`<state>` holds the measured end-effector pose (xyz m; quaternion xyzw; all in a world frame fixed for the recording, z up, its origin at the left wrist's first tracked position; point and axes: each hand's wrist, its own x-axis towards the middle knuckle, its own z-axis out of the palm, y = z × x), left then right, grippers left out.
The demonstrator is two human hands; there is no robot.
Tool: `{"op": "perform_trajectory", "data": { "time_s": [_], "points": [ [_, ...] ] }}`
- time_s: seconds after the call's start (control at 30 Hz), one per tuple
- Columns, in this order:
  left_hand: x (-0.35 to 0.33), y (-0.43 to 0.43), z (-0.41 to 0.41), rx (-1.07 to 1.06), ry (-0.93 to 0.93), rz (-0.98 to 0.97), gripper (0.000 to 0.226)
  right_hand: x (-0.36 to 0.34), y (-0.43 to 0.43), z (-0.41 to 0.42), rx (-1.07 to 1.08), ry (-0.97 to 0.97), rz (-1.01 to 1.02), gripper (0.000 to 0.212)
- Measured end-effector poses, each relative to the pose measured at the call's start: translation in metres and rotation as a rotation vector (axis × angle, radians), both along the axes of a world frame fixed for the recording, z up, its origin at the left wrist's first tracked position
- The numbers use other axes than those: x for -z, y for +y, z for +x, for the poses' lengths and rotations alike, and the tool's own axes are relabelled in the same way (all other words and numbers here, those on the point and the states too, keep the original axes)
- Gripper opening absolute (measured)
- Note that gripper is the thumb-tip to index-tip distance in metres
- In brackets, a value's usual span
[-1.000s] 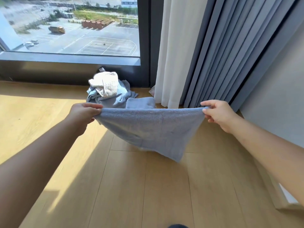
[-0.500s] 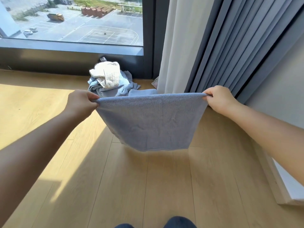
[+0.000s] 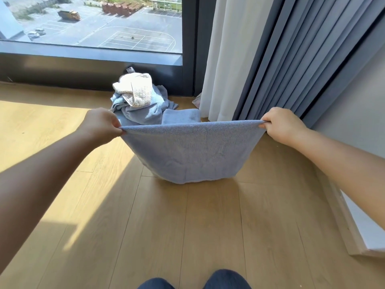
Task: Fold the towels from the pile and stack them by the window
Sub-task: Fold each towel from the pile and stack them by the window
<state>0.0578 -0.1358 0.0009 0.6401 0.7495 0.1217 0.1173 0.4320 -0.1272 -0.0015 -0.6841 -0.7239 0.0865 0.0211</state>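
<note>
Above the wooden floor (image 3: 145, 226), near the window (image 3: 93, 24), the blue towel (image 3: 187, 153) hangs stretched between both hands, the left hand (image 3: 102, 124) pinching one top corner and the right hand (image 3: 281, 126) pinching the other; likely risks are a corner slipping from such a light pinch, or the lower edge dragging on the floor and the fold going crooked. Towel looks doubled, soft terry, top edge taut, bottom hem curving just over the floor, with the unfolded pile (image 3: 137, 101) and one folded towel (image 3: 181, 116) behind it.
</note>
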Motion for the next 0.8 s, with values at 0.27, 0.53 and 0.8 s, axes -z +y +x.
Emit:
{"op": "perform_trajectory", "data": {
  "time_s": [0.27, 0.53, 0.8],
  "points": [
    [0.008, 0.005, -0.011, 0.016, -0.121, 0.051, 0.016, 0.006, 0.005, 0.004, 0.052, 0.195, 0.013, 0.017],
    [0.009, 0.01, -0.007, 0.019, -0.114, 0.185, 0.02, 0.01, 0.01, 0.001, 0.135, 0.202, 0.191, 0.02],
    [0.009, -0.028, -0.023, 0.262, -0.054, 0.346, 0.011, 0.015, -0.038, 0.014, 0.074, 0.328, 0.319, 0.019]
  ]
}}
